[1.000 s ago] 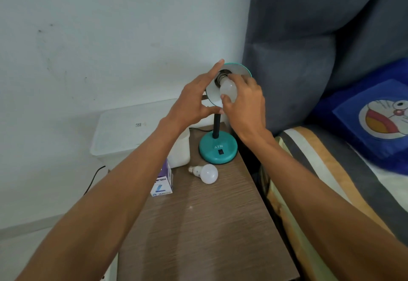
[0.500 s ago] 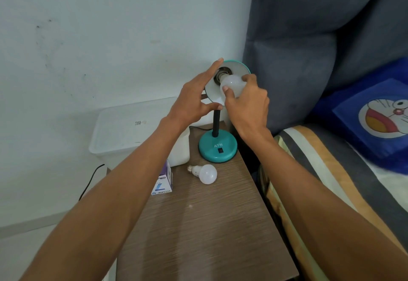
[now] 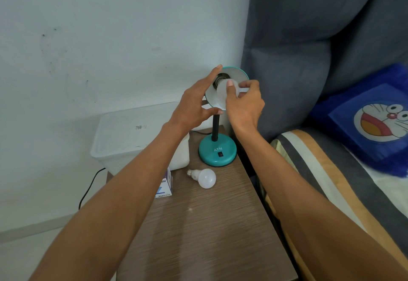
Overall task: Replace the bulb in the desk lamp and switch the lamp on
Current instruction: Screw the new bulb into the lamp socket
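Note:
A teal desk lamp stands at the back of the wooden bedside table (image 3: 205, 232), its round base (image 3: 217, 153) carrying a black switch (image 3: 220, 154). The shade (image 3: 237, 75) tilts towards me. My left hand (image 3: 195, 101) grips the shade's left rim between index finger and thumb. A white bulb (image 3: 221, 90) sits in the socket, and my right hand (image 3: 245, 101) has its thumb and fingers closed around it. A second white bulb (image 3: 204, 178) lies on its side on the table in front of the base.
A white plastic box (image 3: 132, 134) stands left of the lamp, with a small bulb carton (image 3: 165, 186) beside it. A black cable (image 3: 88, 190) hangs off the table's left. A grey headboard (image 3: 309, 48), striped bedding and a blue cartoon pillow (image 3: 373, 121) lie to the right.
My right hand has turned on the bulb in the socket, the thumb moving up over the bulb's front. The left hand has stayed on the shade.

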Motion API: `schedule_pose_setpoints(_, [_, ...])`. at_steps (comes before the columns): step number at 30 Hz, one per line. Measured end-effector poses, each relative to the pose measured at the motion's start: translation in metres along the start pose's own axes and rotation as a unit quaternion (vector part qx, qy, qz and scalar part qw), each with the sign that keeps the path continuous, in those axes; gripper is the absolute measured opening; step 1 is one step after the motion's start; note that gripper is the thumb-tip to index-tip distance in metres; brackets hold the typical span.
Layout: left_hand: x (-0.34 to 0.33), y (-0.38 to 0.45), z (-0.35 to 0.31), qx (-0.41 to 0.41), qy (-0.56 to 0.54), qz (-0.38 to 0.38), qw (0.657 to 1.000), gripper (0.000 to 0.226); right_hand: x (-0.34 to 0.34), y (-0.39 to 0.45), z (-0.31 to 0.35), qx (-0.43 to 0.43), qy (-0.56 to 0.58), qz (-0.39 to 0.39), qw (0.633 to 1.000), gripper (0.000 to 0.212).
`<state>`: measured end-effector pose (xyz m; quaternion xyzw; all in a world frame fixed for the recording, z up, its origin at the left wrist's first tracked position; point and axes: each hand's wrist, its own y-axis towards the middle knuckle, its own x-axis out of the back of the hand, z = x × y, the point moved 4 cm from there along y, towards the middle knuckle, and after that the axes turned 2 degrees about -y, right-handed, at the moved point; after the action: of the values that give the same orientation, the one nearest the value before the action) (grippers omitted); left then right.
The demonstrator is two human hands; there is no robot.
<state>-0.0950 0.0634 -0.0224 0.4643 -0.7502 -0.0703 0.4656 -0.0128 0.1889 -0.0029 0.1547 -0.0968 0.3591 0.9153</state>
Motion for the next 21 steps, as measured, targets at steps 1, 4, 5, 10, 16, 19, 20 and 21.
schedule_pose_setpoints(1, [0.001, 0.000, 0.000, 0.000, 0.001, 0.000, 1.000, 0.108, 0.000, 0.000, -0.001, -0.004, 0.007, 0.013, 1.000, 0.042])
schedule_pose_setpoints(4, [0.002, -0.001, -0.001, 0.001, 0.003, 0.001, 1.000, 0.108, 0.001, -0.001, -0.004, 0.026, -0.021, 0.032, 0.999, 0.060])
schedule_pose_setpoints(5, [0.002, -0.001, -0.001, 0.004, 0.005, 0.000, 1.000, 0.108, 0.002, -0.002, -0.005, 0.032, -0.033, 0.034, 0.998, 0.060])
schedule_pose_setpoints(10, [0.001, -0.001, -0.002, 0.001, 0.017, -0.001, 1.000, 0.108, 0.004, 0.001, -0.006, -0.002, -0.072, 0.022, 0.997, 0.054])
schedule_pose_setpoints(16, [0.001, -0.003, 0.001, 0.005, 0.013, -0.008, 1.000, 0.106, 0.000, 0.005, -0.009, -0.070, -0.081, 0.023, 0.994, 0.084])
schedule_pose_setpoints(19, [0.001, -0.003, -0.002, 0.004, 0.013, -0.009, 1.000, 0.107, 0.005, 0.003, -0.002, -0.019, -0.075, -0.001, 0.997, 0.058])
schedule_pose_setpoints(20, [0.001, -0.003, -0.002, 0.004, 0.011, -0.007, 1.000, 0.107, 0.006, 0.002, 0.000, 0.006, -0.059, -0.013, 0.998, 0.047])
schedule_pose_setpoints(21, [0.000, -0.002, -0.003, 0.005, 0.009, -0.005, 1.000, 0.107, 0.007, 0.001, 0.003, 0.033, -0.050, -0.020, 0.998, 0.039])
